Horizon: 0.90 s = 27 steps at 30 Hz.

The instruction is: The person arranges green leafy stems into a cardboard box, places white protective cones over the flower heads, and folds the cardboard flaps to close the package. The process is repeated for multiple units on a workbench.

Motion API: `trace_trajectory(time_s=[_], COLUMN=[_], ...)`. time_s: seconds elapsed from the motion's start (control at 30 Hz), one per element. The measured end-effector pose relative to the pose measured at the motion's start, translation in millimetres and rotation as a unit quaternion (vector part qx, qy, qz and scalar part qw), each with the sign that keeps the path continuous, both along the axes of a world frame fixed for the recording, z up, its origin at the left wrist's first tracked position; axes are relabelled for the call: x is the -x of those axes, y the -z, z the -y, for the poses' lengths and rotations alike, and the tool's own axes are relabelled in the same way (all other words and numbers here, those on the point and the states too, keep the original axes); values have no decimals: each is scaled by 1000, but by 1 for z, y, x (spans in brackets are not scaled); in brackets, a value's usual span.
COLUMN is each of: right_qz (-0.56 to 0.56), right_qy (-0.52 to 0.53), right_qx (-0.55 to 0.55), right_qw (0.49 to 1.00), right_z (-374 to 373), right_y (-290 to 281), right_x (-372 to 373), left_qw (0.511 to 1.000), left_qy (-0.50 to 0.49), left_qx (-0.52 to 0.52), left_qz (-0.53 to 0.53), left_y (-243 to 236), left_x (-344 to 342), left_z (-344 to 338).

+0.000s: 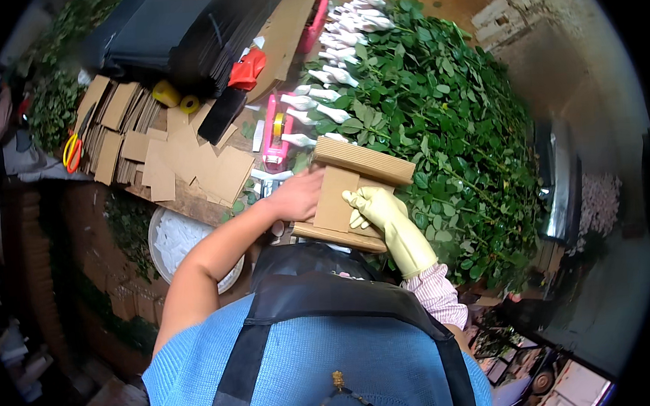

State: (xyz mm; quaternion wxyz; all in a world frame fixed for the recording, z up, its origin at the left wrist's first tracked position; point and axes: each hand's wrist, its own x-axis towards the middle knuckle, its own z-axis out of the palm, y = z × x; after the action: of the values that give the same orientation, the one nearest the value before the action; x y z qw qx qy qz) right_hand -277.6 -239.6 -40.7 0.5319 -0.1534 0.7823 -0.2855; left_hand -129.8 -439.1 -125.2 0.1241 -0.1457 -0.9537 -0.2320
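A sheet of corrugated cardboard (363, 161) lies close in front of me, its far and near edges turned up. On its middle rests a flat, smooth piece of brown cardboard (335, 200). My bare left hand (300, 195) is at the sheet's left side, its fingertips hidden by the cardboard. My right hand (376, 206) wears a pale yellow rubber glove. Its fingers are curled and closed at the right edge of the flat piece. What lies beneath the sheet is mostly covered.
Leafy green stems (439, 129) with white-wrapped heads (341, 42) fill the right side. At left are a pink tape dispenser (274, 135), black phone (222, 114), cut cardboard (223, 172), orange-handled scissors (73, 153) and black stacked sheets (173, 26). A white bucket (156, 250) stands below.
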Motion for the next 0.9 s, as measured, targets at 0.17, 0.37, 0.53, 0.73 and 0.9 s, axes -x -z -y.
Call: trace_trajectory(time_s=[0.17, 0.37, 0.53, 0.73, 0.9], right_qz=[-30, -132, -56, -260, -567], right_qy=[-35, -155, -207, -24, -30], right_qx=[-62, -94, -57, 268, 22], right_qw=[997, 974, 975, 927, 823], right_z=[6, 12, 9, 3, 12], right_y=[-15, -33, -78, -92, -38], right_x=[-5, -1, 14, 103, 229], left_qw=[989, 997, 991, 986, 982], left_qy=[-119, -23, -42, -33, -33], left_qx=[-35, 9, 23, 74, 83], left_qz=[-83, 77, 123, 144, 164], left_y=[-40, -63, -86, -87, -97], left_x=[-31, -2, -2, -5, -1], left_z=[9, -22, -38, -42, -43])
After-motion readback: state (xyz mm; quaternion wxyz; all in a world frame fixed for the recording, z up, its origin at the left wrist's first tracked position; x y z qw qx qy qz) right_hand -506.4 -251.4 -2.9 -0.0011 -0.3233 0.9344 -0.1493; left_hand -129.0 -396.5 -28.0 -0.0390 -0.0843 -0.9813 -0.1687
